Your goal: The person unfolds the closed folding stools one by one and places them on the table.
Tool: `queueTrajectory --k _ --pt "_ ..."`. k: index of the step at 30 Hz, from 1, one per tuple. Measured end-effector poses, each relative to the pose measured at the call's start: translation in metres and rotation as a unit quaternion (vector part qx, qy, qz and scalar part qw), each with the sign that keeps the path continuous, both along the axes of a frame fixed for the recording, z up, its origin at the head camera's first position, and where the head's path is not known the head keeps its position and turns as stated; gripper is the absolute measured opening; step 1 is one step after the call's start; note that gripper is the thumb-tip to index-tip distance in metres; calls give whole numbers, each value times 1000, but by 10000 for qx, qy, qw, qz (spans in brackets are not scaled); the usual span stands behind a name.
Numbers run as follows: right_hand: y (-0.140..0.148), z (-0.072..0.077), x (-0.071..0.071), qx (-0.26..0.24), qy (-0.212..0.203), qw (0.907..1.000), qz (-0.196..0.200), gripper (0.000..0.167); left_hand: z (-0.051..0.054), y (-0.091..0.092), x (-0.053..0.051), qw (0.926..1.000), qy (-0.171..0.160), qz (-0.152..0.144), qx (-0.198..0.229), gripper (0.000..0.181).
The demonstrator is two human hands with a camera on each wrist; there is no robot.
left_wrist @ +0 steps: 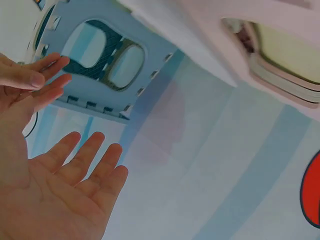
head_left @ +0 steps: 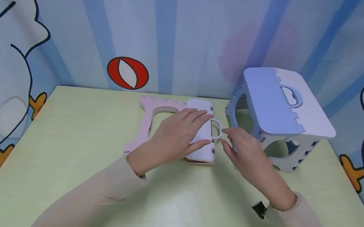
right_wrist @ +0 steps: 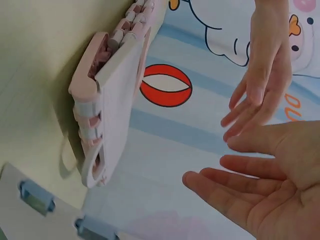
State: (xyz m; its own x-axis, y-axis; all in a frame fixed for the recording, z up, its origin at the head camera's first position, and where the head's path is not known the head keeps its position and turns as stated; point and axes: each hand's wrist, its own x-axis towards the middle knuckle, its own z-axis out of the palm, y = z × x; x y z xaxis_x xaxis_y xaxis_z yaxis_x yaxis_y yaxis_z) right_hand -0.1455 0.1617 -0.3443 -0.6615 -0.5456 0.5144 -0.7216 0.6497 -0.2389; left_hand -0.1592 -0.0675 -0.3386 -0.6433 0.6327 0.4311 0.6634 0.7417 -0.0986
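Note:
A pink and white folding stool (head_left: 202, 131) lies folded flat on the table, its white handle loop (head_left: 216, 129) facing right. Above its white panel, my left hand (head_left: 179, 130) is stretched out; in the left wrist view its fingers are spread and hold nothing. My right hand (head_left: 244, 148) is beside the handle loop, thumb and fingers parted. From the right wrist view, both hands appear apart from the folded stool (right_wrist: 117, 100), and the right fingers (right_wrist: 215, 195) are loosely extended with nothing between them.
A blue and white folding stool (head_left: 267, 98) stands unfolded on the right of the pale green table (head_left: 90, 124), close to my right hand. Behind the table hangs a blue striped backdrop (head_left: 192, 34) with cartoon figures and a red ball print.

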Motion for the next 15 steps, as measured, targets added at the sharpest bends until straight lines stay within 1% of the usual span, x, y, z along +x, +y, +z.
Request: queueTrajectory --k 2,5,8,12,15 --pt "-5 -3 -5 12 -242 9995 -226 21 -4 -7 1 9998 -87 66 -167 62" --pt "-11 -8 -14 -104 -491 9974 -523 18 -10 -16 2 9989 -266 157 -357 63" --pt "-18 -14 -22 -220 -701 9944 -757 19 -16 -25 3 9980 -399 259 -426 63" --pt "-26 -22 -30 -188 -834 9912 -1013 21 -25 -37 3 9972 -534 329 -406 62" --pt "-30 -29 -34 -60 -843 9900 -1128 21 -29 -47 5 9950 -762 473 -442 62"
